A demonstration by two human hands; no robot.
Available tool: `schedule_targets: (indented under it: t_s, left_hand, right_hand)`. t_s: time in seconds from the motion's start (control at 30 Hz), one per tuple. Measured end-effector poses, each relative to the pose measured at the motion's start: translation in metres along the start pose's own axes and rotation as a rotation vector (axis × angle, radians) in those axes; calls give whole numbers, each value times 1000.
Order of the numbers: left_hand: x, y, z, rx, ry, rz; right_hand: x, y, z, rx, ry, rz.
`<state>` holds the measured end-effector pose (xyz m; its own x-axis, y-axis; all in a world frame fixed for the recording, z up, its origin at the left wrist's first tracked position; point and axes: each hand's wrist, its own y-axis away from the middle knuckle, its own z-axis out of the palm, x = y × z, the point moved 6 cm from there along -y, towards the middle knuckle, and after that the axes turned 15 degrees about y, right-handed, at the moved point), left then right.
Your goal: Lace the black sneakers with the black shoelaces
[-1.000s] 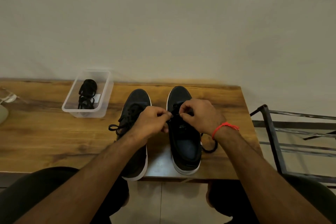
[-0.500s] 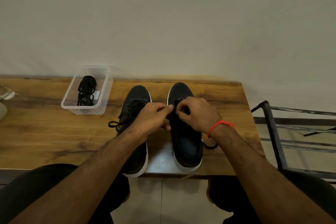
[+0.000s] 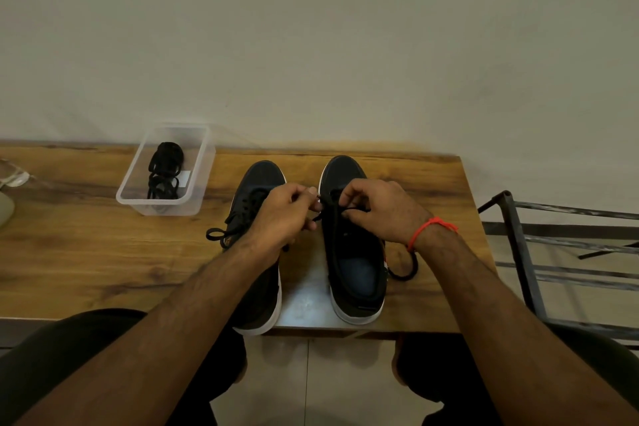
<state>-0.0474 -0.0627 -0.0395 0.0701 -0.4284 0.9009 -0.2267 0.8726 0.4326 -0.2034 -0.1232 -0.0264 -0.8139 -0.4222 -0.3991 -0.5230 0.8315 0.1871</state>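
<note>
Two black sneakers with white soles stand side by side on the wooden table, toes pointing away from me. The left sneaker (image 3: 257, 183) carries a lace whose loop trails off its left side. The right sneaker (image 3: 356, 266) has a black shoelace (image 3: 403, 273) running across its eyelets and looping onto the table at its right. My left hand (image 3: 283, 214) pinches one end of that lace by the sneaker's left edge. Over the front eyelets, my right hand (image 3: 377, 207) pinches the lace too. My fingers hide the eyelets themselves.
A clear plastic box (image 3: 198, 183) with spare black laces (image 3: 165, 169) sits at the back left of the wooden table (image 3: 86, 252). A metal rack (image 3: 553, 245) stands right of the table. A pale object (image 3: 5, 211) lies at the left edge. A wall rises behind.
My left hand has drawn a lace end out to the left of the right sneaker, so a short stretch of lace now shows between my hands. The sneakers have stayed put.
</note>
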Motion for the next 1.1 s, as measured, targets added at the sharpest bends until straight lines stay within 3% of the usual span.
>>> schedule_targets:
  t_s: [0.17, 0.3, 0.43, 0.57, 0.67, 0.87, 1.1]
  left_hand:
    - [3, 7, 11, -145, -10, -46]
    - [7, 7, 11, -177, 17, -59]
    - [6, 2, 8, -142, 12, -5]
    - [12, -9, 0, -47, -275, 210]
    - [5, -10, 2, -73, -463, 258]
    - [-4, -12, 10, -123, -542, 286]
    - [-6, -12, 13, -116, -604, 328]
  right_hand:
    - [4, 0, -1, -14, 4, 65]
    - [7, 3, -5, 11, -118, 134]
    - [7, 1, 5, -97, -105, 95]
    - [12, -1, 10, -160, -272, 136]
    - [13, 1, 10, -179, -428, 224]
    - [14, 3, 13, -209, -509, 232]
    - [17, 3, 0, -62, -438, 230]
